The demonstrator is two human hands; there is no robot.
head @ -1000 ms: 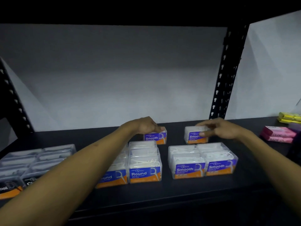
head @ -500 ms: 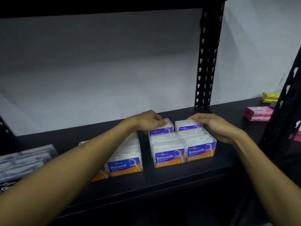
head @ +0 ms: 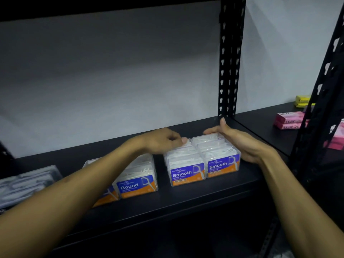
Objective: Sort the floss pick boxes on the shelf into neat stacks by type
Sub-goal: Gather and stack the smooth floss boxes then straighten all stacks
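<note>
We have our left hand (head: 160, 140) with fingers curled against the far-left corner of the clear plastic "Smooth" floss pick boxes (head: 202, 159), while our right hand (head: 240, 144) lies flat and straight-fingered along their right side. Squeezing unevenly could skew the rows (the lids look slick) or nudge the neighbouring "Round" boxes (head: 137, 175) on the black shelf (head: 186, 198).

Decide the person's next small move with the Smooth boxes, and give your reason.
Probably press both hands inward to square the block. The left hand touches the back left corner of the Smooth boxes, the right hand lies flat along their right side, and the rear boxes look slightly uneven.
</note>
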